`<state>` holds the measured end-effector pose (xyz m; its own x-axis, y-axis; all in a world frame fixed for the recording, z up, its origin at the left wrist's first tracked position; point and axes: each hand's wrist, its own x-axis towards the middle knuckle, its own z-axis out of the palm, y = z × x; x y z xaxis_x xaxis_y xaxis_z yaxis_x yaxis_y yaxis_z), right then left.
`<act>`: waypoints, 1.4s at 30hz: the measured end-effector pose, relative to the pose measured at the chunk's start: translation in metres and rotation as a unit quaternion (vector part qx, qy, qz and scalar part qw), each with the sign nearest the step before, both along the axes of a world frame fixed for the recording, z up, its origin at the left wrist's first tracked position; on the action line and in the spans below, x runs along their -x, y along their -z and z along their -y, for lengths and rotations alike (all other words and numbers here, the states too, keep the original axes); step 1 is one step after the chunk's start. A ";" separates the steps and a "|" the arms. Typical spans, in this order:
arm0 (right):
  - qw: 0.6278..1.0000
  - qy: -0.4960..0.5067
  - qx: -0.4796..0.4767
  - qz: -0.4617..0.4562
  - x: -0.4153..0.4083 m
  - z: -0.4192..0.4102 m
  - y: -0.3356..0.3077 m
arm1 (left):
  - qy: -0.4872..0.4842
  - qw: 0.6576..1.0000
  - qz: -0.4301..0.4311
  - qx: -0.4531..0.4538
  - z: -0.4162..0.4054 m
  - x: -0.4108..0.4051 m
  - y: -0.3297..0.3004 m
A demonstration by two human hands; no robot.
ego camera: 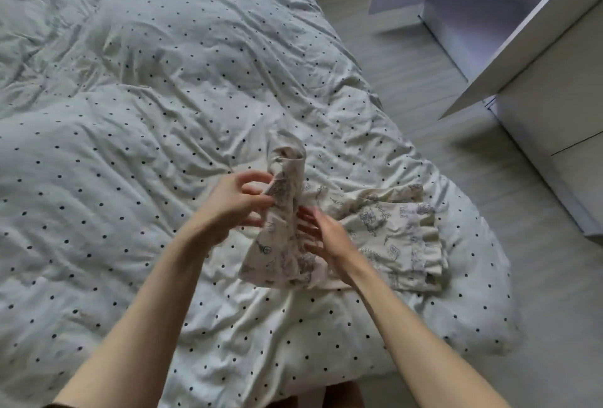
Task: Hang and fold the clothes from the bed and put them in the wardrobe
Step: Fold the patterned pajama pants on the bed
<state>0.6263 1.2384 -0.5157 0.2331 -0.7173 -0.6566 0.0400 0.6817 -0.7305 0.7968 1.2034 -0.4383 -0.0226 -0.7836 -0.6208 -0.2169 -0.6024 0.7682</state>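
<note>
My left hand (235,203) pinches a raised fold of the printed garment (375,231), thumb and fingers curled round the cloth, so that a narrow end of it stands up like a loose tube above my knuckles. My right hand (326,236) lies with its fingers fairly straight against the fabric just beside the left; it is blurred, and I cannot tell whether the fingertips press on the cloth or slip under it. The rest of the garment lies crumpled flat near the bed's right edge, toward its near corner, its print too small to make out. It rests on the dotted duvet (146,114), which covers the whole bed and runs off the picture at the left and top. Beyond the bed's right edge is pale floor (424,88), then the white wardrobe (561,107), its open door (522,36) cut off at the top, its inside not visible.
</note>
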 end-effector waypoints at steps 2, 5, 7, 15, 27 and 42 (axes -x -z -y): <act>0.997 0.063 -0.038 0.039 0.033 0.000 0.005 | 0.039 0.999 0.008 0.009 0.001 0.041 0.006; 0.987 0.128 -0.059 0.073 0.078 -0.001 0.014 | 0.073 0.996 0.031 0.031 -0.002 0.100 0.023; 0.988 0.126 -0.057 0.064 0.102 -0.001 0.021 | 0.097 0.992 0.065 0.035 -0.002 0.130 0.038; 0.956 -0.139 0.028 -0.257 0.133 0.000 0.060 | -0.033 0.960 0.277 0.009 -0.015 0.107 0.095; 0.910 -0.315 0.070 -0.261 0.109 -0.010 0.075 | -0.094 0.967 0.219 -0.087 -0.016 0.099 0.100; 0.993 0.077 -0.082 -0.019 0.214 0.010 0.050 | 0.228 0.920 0.297 0.112 -0.009 0.230 0.063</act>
<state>0.4128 1.2284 -0.5653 0.1011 -0.6246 -0.7744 0.1275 0.7801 -0.6126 0.5667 1.2128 -0.5018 -0.0889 -0.8865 -0.4540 -0.8302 -0.1859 0.5256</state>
